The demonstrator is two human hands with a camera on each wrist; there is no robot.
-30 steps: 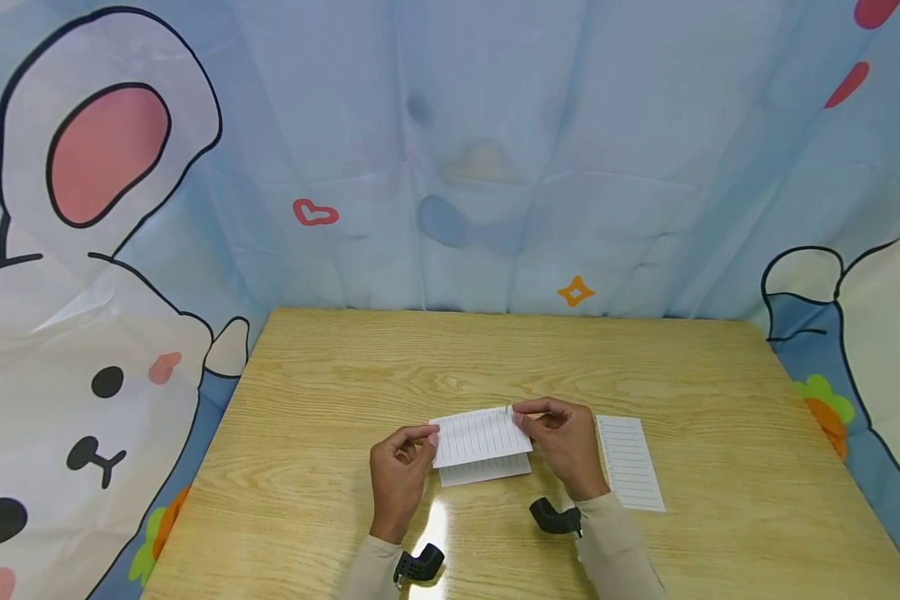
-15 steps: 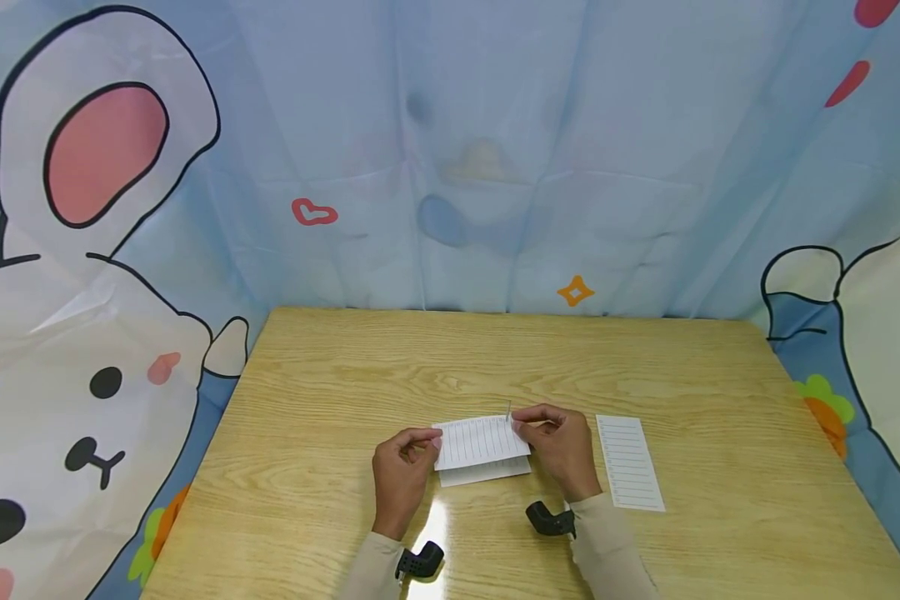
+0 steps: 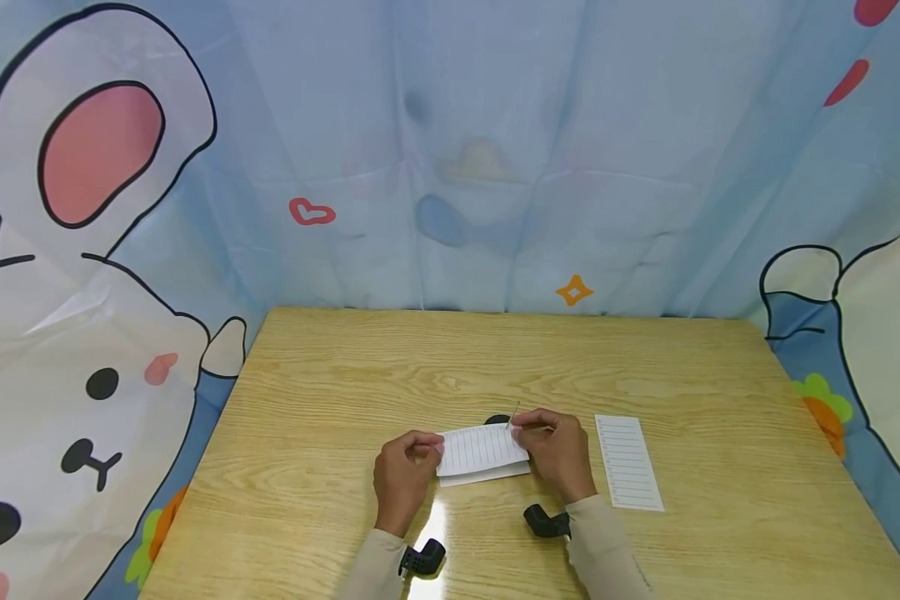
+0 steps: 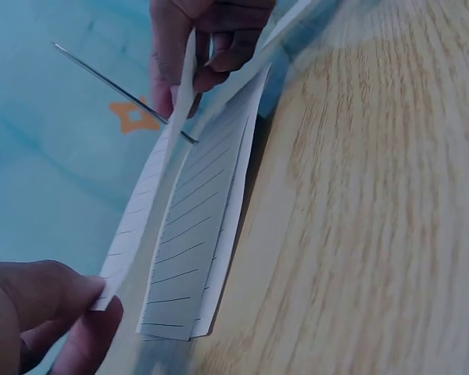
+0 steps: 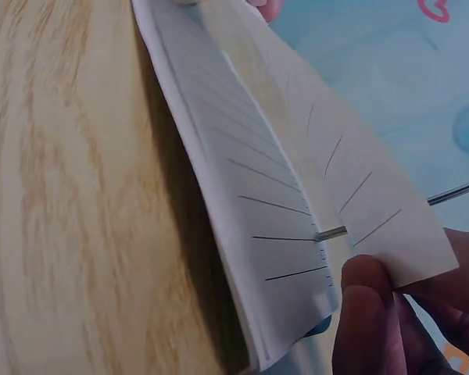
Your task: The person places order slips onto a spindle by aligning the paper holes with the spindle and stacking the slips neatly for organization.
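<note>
My left hand [image 3: 405, 482] pinches the left end of a white lined card [image 3: 474, 450], and my right hand [image 3: 561, 454] pinches its right end. Held level across the table, the card is run through near its far right edge by a thin metal spike [image 4: 102, 78]. Below it lie more lined cards [image 5: 258, 211], stacked close over the wood, and the spike passes through their edge too. A gap shows between the raised card and this stack in both wrist views. Behind the cards a dark rounded piece [image 3: 497, 419] peeks out, the rest of it hidden.
A single lined card [image 3: 630, 462] lies flat on the wooden table [image 3: 330, 375], right of my right hand. A printed blue curtain [image 3: 345, 108] hangs behind the table. Black wrist cameras [image 3: 423, 558] sit at both sleeves.
The held card has come down and slightly toward me, closer to the stack, with both hands. More of the spike shows above it, and the dark piece behind has come into sight.
</note>
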